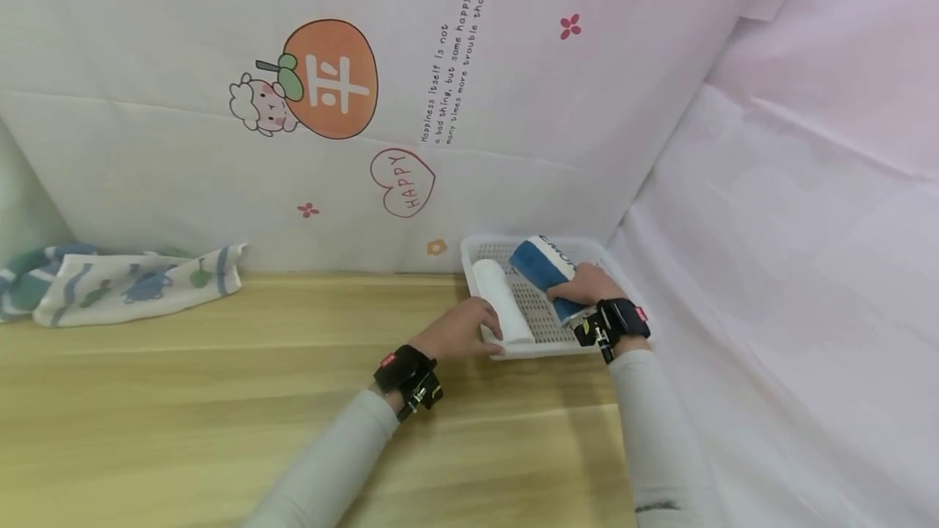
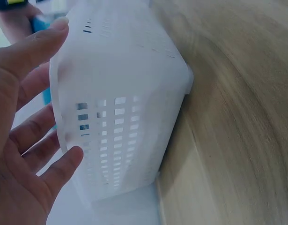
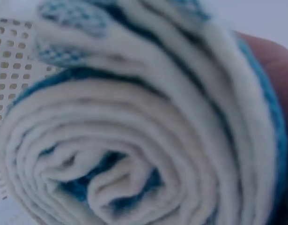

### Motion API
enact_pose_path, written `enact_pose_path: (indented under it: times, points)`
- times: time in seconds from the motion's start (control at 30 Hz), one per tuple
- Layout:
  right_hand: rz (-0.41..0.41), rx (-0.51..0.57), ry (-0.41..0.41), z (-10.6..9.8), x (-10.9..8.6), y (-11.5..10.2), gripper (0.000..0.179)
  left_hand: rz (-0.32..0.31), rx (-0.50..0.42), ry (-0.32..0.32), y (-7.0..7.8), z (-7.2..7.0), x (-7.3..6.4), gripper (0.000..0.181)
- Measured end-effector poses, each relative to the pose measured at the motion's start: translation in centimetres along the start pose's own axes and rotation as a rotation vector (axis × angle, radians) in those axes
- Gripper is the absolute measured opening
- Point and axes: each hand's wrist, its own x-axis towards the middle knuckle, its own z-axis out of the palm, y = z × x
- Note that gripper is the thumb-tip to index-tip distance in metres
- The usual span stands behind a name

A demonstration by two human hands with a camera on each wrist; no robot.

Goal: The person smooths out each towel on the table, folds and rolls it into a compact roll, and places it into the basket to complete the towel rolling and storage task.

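Observation:
A white plastic basket [image 1: 550, 351] with a perforated floor stands on the wooden table against the backdrop. Inside, along its left side, lies a white roll [image 1: 503, 300]. My right hand [image 1: 587, 285] grips a rolled towel [image 1: 539, 263], blue and white with dark lettering, tilted over the basket's right half. The right wrist view shows the towel's spiral end [image 3: 106, 154] close up, cream layers with blue between. At the basket's near left corner my left hand [image 1: 458, 330] holds the rim, some fingers behind it and the thumb on the near side in the left wrist view.
A crumpled white cloth with blue and green prints [image 1: 139, 288] lies at the table's far left. A printed white backdrop [image 1: 513, 104] rises behind the table [image 1: 293, 398], and a pale cloth wall [image 1: 792, 267] stands close beside the right arm.

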Motion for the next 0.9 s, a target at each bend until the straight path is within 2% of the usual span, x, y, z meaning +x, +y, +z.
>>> enact_pose_path:
  times: [0.17,0.33,0.47,0.63,0.73,0.8,0.9]
  points:
    - [0.010,-0.011,-0.082,1.4,3.8,0.4,0.061,0.020,0.009,0.018,0.0,-0.1,-0.8,0.024]
    - [0.065,-0.109,-0.171,3.8,6.3,0.4,0.058,0.045,-0.004,0.041,-0.5,0.2,-1.2,0.023]
    - [0.079,-0.196,-0.238,4.9,6.4,-0.7,0.059,0.055,0.004,0.061,-1.0,0.2,-1.5,0.024]
    - [0.084,-0.204,-0.257,5.3,5.9,-2.0,0.064,0.024,0.010,0.070,-1.5,-0.1,-1.7,0.025]
    - [0.066,-0.198,-0.263,5.3,6.3,-1.0,0.066,0.034,0.036,0.092,-1.4,0.3,-1.3,0.026]
    - [0.049,-0.192,-0.267,5.1,6.5,0.5,0.069,0.052,0.045,0.117,-1.1,0.6,-1.0,0.027]
    - [-0.009,-0.165,-0.261,5.1,7.2,1.0,0.073,0.040,0.059,0.171,-1.5,-0.2,-2.4,0.027]
